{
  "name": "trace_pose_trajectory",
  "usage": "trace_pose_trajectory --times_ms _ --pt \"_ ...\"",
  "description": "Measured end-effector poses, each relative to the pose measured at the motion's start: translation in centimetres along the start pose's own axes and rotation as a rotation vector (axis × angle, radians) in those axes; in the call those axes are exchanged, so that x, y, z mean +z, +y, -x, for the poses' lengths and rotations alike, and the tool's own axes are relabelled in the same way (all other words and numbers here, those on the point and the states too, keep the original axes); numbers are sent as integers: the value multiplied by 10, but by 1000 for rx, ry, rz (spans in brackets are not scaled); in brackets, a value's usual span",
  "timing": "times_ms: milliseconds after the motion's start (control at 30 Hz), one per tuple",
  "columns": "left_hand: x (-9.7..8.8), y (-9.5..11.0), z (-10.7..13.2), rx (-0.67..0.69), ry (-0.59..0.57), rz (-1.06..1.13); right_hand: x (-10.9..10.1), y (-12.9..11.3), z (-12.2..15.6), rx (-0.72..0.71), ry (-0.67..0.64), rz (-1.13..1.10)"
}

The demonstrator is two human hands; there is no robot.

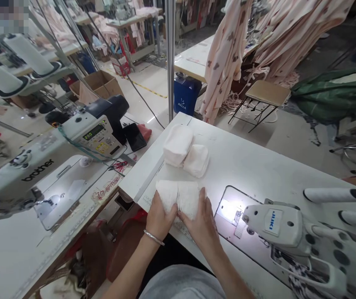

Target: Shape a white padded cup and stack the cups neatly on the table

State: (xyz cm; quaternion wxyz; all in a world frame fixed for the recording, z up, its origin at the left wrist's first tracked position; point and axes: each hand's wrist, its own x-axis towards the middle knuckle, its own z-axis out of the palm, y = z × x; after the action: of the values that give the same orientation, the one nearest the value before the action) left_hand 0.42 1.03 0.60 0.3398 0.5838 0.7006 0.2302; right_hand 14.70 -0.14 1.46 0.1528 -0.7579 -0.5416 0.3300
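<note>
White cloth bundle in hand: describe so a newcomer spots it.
Find the white table bearing the JUKI sewing machine. Near the table's front edge, the left hand and right hand hold a white cloth bundle. Unlike the two white bundles behind it, it is held and shows a line down its middle.

Ambient light is moderate and diffuse across the white counter (259, 162); the upper right background is dim. Lamps overexpose the needle areas of the JUKI machine (285, 224) and brother machine (41, 178). The glossy floor (147, 74) shows a glare streak. White folded cloth (190, 195) has low texture contrast. Wide-angle distortion stretches the edges. Pixelation masks the upper left corner.
</note>
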Motion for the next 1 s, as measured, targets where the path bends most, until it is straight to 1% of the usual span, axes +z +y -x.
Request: trace_pose_trajectory --times_ms 133,267,333,400,433,500,600,667,733,800,900,1000 --pt "-1 3 -3 -28 -17 3 -2 -3 0 21 -44 -25" --pt "-2 2 -5 -28 -23 -2 0 -1 -1 -24 8 -45" --pt "-3 2 -6 -21 -26 13 1 3 -3 -54 34 -106" --pt "-5 1 -6 -33 -31 41 -1 10 -5 -50 56 -228" --pt "-6 1 -7 -52 -38 53 -4 14 -6 -23 63 -315" --pt "-9 1 -8 -108 -65 64 -12 22 -7 75 55 -562" --pt "-13 0 -9 -155 -106 62 -28 30 -3 226 -26 -1011" --pt "-14 -1 -9 -145 -115 65 -40 29 3 251 -70 -1212" --pt "-14 -1 -9 -142 -118 63 -49 25 10 242 -74 -1302" --pt "-14 1 -8 -153 -123 45 -58 19 15 232 -61 -1340" --pt "-14 4 -8 -161 -133 9 -66 13 20 214 -45 -1349" --pt "-13 5 -9 -145 -137 -9 -70 12 19 179 -4 -1337"
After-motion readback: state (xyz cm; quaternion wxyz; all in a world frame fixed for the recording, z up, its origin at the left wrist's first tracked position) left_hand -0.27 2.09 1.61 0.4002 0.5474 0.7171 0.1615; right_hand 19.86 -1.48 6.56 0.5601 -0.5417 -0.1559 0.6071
